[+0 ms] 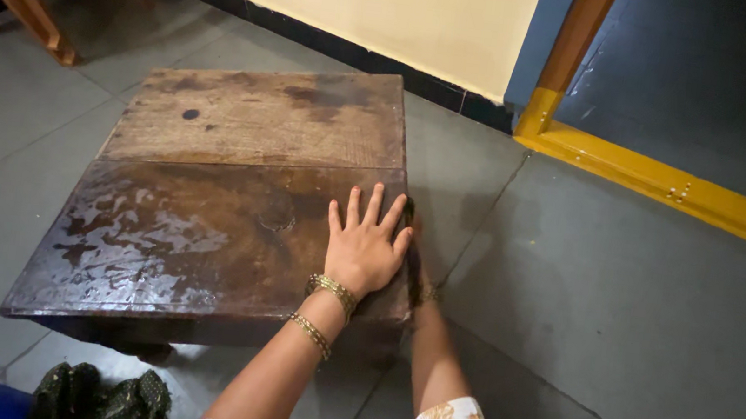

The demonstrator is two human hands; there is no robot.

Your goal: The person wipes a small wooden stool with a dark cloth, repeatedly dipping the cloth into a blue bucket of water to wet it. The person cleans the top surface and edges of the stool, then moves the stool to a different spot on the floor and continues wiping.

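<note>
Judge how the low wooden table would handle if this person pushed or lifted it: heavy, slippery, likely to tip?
The wooden table looks like thick, solid planks, so probably stiff and heavy for its size. Its near half shines wet, so the left hand, flat on top, might slip. The right hand is at its side edge, mostly hidden. Being low and broad, it seems unlikely to tip.

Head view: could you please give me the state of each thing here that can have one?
Table: low, near half wet and glossy, far half dry.
Left hand: open, flat on the wet top.
Right hand: mostly hidden, at the table's right edge.
Cloth: dark, bunched on the floor.
Door: open.
</note>
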